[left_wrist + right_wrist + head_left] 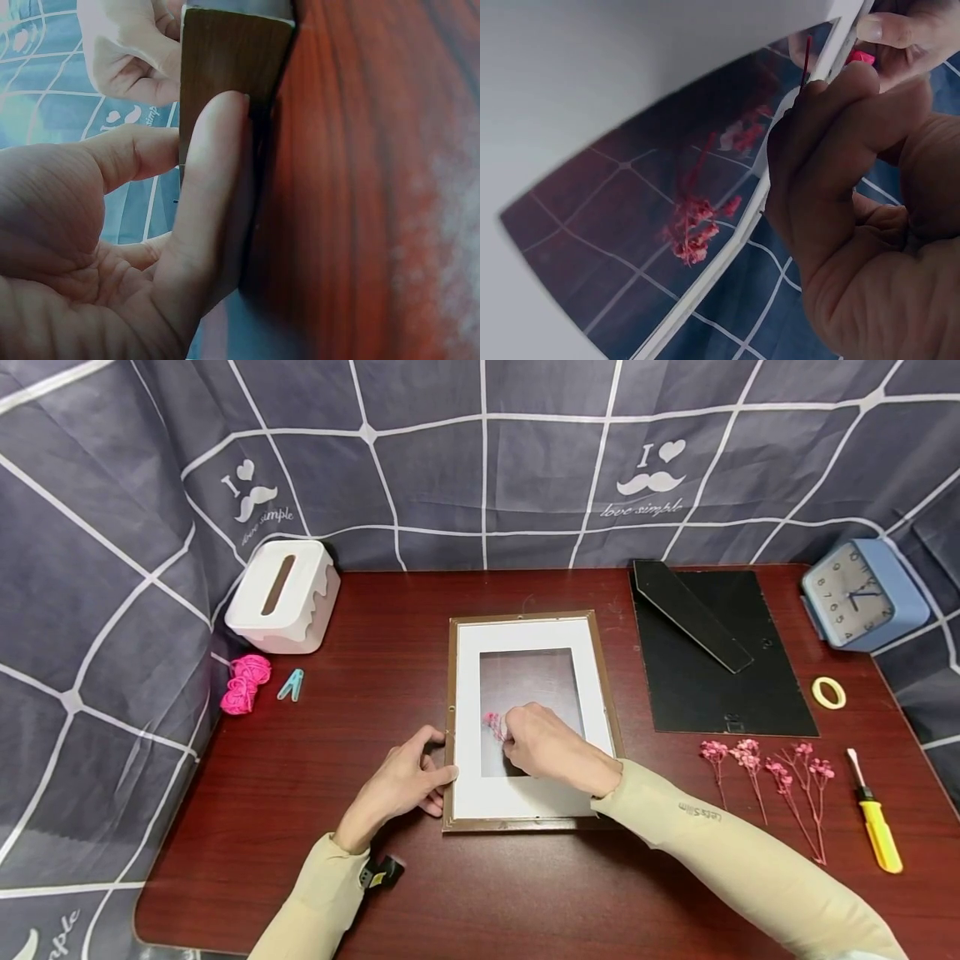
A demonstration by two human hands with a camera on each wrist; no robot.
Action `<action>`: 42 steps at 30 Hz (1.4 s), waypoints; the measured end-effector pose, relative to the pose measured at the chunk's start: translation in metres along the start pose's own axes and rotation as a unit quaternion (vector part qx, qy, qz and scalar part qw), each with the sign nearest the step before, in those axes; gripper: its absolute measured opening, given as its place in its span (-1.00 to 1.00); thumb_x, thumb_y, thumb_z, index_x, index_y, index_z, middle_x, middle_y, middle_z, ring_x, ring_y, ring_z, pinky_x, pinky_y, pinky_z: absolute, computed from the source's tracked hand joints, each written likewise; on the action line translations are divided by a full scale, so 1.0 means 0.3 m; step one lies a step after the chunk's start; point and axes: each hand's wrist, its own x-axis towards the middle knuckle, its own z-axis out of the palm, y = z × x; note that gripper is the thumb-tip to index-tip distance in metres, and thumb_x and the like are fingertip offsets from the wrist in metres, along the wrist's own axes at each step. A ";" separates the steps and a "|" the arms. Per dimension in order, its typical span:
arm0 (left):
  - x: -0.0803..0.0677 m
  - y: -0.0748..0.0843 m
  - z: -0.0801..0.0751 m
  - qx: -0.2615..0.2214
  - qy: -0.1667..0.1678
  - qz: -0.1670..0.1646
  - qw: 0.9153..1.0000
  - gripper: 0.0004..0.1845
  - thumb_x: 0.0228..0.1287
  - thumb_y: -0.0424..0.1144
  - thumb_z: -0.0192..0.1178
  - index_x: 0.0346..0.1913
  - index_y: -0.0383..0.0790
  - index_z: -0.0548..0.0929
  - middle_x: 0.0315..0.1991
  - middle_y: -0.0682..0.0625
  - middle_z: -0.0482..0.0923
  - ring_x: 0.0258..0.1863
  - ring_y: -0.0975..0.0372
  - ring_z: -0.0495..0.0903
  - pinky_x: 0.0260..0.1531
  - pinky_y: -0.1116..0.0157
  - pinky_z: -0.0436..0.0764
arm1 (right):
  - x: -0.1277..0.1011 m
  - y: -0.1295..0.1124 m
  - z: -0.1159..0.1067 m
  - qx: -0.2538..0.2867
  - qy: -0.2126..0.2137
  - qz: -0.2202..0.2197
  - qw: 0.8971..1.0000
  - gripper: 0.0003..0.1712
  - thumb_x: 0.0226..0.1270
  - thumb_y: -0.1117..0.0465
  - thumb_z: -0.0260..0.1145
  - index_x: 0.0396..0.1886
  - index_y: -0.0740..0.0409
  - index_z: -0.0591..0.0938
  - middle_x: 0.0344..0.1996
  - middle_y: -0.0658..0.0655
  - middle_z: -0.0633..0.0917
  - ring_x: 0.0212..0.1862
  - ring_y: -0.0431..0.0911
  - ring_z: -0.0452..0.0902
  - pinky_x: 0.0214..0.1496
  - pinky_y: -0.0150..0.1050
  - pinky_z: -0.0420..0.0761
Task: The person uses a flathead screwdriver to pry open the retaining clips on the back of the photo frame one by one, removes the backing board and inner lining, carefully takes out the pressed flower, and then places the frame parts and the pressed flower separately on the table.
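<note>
A brown picture frame (pixel 607 693) with a white mat (pixel 517 797) and a clear pane lies on the table. My left hand (pixel 401 778) holds its left edge, thumb over the top and a finger (pixel 214 165) along the outer side. Above the mat's opening, my right hand (pixel 551 745) has its fingers curled, pinching a pink dried flower sprig (pixel 492 721) beside the pane. A thin red stem (pixel 806 64) pokes out by the right fingers, and pink blossoms (pixel 694 236) show against the reflecting pane. The fingertips' exact hold is hidden.
Several pink flower sprigs (pixel 750 756) and a yellow screwdriver (pixel 879 835) lie at right. Behind them are a black backing board (pixel 720 693), a tape roll (pixel 828 692) and a blue clock (pixel 896 597). At left stand a tissue box (pixel 303 585), pink yarn (pixel 246 683) and a blue clip (pixel 291 685).
</note>
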 end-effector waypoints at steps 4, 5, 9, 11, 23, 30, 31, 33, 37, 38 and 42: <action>0.000 0.002 0.001 0.000 -0.001 -0.002 1.000 -0.47 0.48 -0.33 0.36 0.39 -0.32 0.44 -0.44 -0.11 0.62 -0.60 0.22 0.73 -0.52 0.14 0.91 | 0.006 0.020 0.001 -0.006 0.010 0.000 1.000 -0.52 0.35 0.29 0.31 -0.78 -0.11 0.48 -0.75 -0.12 0.49 -0.65 -0.26 0.38 -0.68 -0.39 0.43; -0.001 0.002 0.001 0.000 -0.002 -0.003 1.000 -0.47 0.48 -0.33 0.36 0.40 -0.32 0.44 -0.43 -0.11 0.62 -0.60 0.21 0.73 -0.52 0.14 0.91 | 0.004 0.024 -0.002 -0.009 0.012 -0.004 1.000 -0.52 0.37 0.28 0.32 -0.78 -0.11 0.48 -0.75 -0.12 0.48 -0.65 -0.25 0.38 -0.67 -0.37 0.43; -0.001 0.003 0.002 0.002 -0.003 -0.002 1.000 -0.46 0.48 -0.32 0.37 0.40 -0.32 0.44 -0.43 -0.12 0.61 -0.59 0.21 0.74 -0.51 0.14 0.91 | -0.067 -0.045 -0.076 0.012 0.022 -0.008 1.000 -0.46 0.42 0.31 0.31 -0.79 -0.08 0.43 -0.80 -0.13 0.41 -0.65 -0.23 0.33 -0.65 -0.37 0.35; -0.001 0.004 0.003 0.004 -0.003 -0.001 1.000 -0.46 0.49 -0.32 0.37 0.41 -0.33 0.44 -0.43 -0.12 0.61 -0.59 0.21 0.74 -0.51 0.14 0.91 | -0.114 -0.092 -0.121 0.019 0.031 -0.009 0.999 -0.43 0.44 0.32 0.33 -0.80 -0.06 0.38 -0.80 -0.14 0.34 -0.65 -0.23 0.27 -0.64 -0.38 0.27; -0.003 0.007 0.005 0.007 -0.004 -0.003 1.000 -0.46 0.49 -0.31 0.36 0.41 -0.32 0.43 -0.43 -0.12 0.62 -0.59 0.21 0.74 -0.50 0.15 0.91 | -0.244 -0.133 -0.204 0.020 0.059 0.031 0.998 -0.53 0.49 0.32 0.31 -0.68 0.03 0.46 -0.67 -0.09 0.38 -0.53 -0.21 0.27 -0.51 -0.40 0.23; -0.003 0.007 0.006 0.009 -0.003 -0.007 1.000 -0.46 0.49 -0.31 0.35 0.42 -0.31 0.43 -0.42 -0.12 0.62 -0.58 0.20 0.74 -0.49 0.15 0.92 | -0.307 -0.091 -0.227 0.038 0.067 0.058 0.995 -0.79 0.49 0.32 0.32 -0.41 0.15 0.75 -0.56 0.00 0.60 -0.47 -0.16 0.44 -0.43 -0.34 0.44; -0.003 0.007 0.007 0.008 -0.003 -0.007 1.000 -0.46 0.49 -0.31 0.35 0.42 -0.31 0.43 -0.42 -0.12 0.62 -0.58 0.20 0.74 -0.49 0.15 0.92 | -0.316 -0.085 -0.230 0.037 0.069 0.062 0.995 -0.81 0.50 0.30 0.33 -0.36 0.15 0.78 -0.53 0.00 0.64 -0.44 -0.16 0.46 -0.41 -0.33 0.46; -0.004 0.008 0.007 0.009 -0.003 -0.007 1.000 -0.46 0.49 -0.31 0.35 0.42 -0.32 0.43 -0.42 -0.12 0.62 -0.58 0.20 0.74 -0.49 0.15 0.92 | -0.334 -0.070 -0.235 0.038 0.072 0.072 0.994 -0.83 0.52 0.27 0.34 -0.30 0.17 0.81 -0.50 0.00 0.69 -0.42 -0.15 0.50 -0.38 -0.32 0.49; -0.004 0.008 0.007 0.012 -0.002 -0.005 1.000 -0.46 0.49 -0.31 0.35 0.42 -0.32 0.43 -0.42 -0.11 0.61 -0.59 0.21 0.74 -0.50 0.15 0.91 | -0.369 -0.039 -0.242 0.045 0.086 0.076 0.992 -0.83 0.51 0.28 0.34 -0.26 0.18 0.82 -0.63 -0.05 0.71 -0.46 -0.19 0.56 -0.40 -0.32 0.49; -0.004 0.008 0.007 0.014 -0.001 -0.005 1.000 -0.46 0.49 -0.31 0.35 0.42 -0.32 0.43 -0.42 -0.11 0.61 -0.59 0.21 0.74 -0.51 0.15 0.91 | -0.377 -0.031 -0.245 0.045 0.090 0.076 0.992 -0.83 0.51 0.29 0.33 -0.26 0.18 0.82 -0.67 -0.06 0.69 -0.48 -0.20 0.56 -0.39 -0.32 0.49; -0.004 0.009 0.007 0.019 0.002 -0.006 1.000 -0.45 0.49 -0.30 0.35 0.43 -0.31 0.44 -0.43 -0.10 0.61 -0.59 0.22 0.74 -0.52 0.16 0.91 | -0.405 0.000 -0.252 0.042 0.106 0.081 0.990 -0.84 0.50 0.29 0.33 -0.27 0.19 0.81 -0.71 -0.08 0.66 -0.50 -0.20 0.56 -0.36 -0.31 0.52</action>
